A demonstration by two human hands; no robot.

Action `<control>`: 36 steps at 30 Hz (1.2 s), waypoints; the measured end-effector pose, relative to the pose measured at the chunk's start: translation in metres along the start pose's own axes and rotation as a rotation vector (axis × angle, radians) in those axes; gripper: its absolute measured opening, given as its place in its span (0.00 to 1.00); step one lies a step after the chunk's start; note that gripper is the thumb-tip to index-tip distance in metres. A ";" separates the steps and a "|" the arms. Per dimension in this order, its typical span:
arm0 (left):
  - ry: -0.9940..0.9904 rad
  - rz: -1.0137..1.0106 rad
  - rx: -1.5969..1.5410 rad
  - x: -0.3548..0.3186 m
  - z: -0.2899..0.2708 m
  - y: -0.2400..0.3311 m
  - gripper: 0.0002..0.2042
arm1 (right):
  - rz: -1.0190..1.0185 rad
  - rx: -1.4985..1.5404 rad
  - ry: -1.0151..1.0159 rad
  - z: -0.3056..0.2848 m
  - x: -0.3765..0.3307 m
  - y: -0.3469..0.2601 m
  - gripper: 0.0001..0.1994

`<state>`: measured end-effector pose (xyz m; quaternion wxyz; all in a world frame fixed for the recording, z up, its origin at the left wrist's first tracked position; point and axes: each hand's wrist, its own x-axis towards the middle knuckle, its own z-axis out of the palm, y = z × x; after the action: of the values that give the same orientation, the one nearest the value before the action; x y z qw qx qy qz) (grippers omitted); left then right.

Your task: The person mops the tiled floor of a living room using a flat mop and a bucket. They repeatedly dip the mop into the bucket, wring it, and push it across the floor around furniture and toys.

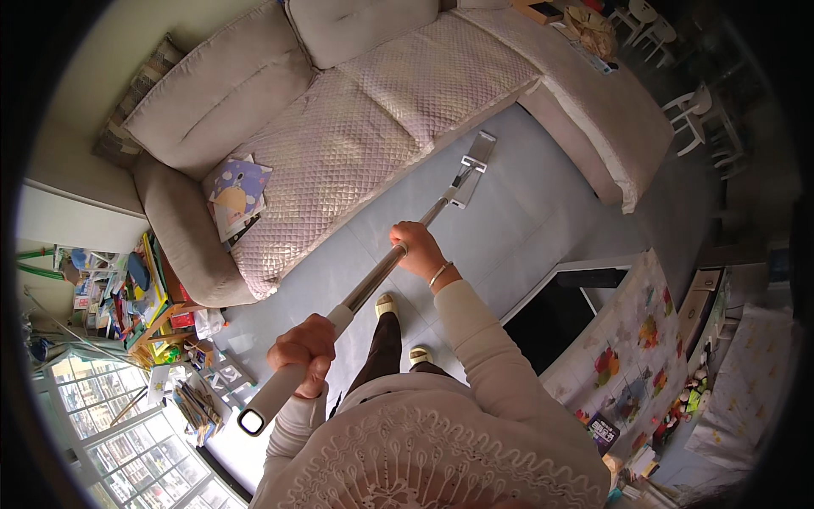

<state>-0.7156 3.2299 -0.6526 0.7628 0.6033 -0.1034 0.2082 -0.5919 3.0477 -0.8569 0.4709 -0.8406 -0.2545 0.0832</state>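
Observation:
A flat mop (366, 287) with a silver pole runs slantwise from near my body to the floor ahead. My left hand (303, 352) is wrapped round its light grey grip, close to the rounded top end. Farther down, my right hand (417, 250) is closed round the metal pole, with a thin bracelet at the wrist. The rectangular mop head (480, 153) lies on the grey tiled floor (526, 199), in front of the sofa and near its corner. Both of my feet, in light slippers (387, 305), stand on the tiles below the pole.
A beige sofa (220, 72) with a quilted cover stretches along the far side, with a picture book (240, 188) on it. Cluttered shelves (127, 288) stand at left. A cabinet under a floral cloth (627, 356) is at right; white chairs (691, 114) stand far right.

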 end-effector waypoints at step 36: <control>-0.184 0.169 0.033 0.150 0.133 -0.096 0.17 | -0.075 0.159 -0.053 -0.140 0.081 0.103 0.09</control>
<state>-0.5273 3.1129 -0.6424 0.7199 0.6214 -0.2202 0.2170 -0.4332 2.9396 -0.8586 0.5319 -0.7880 -0.2909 0.1075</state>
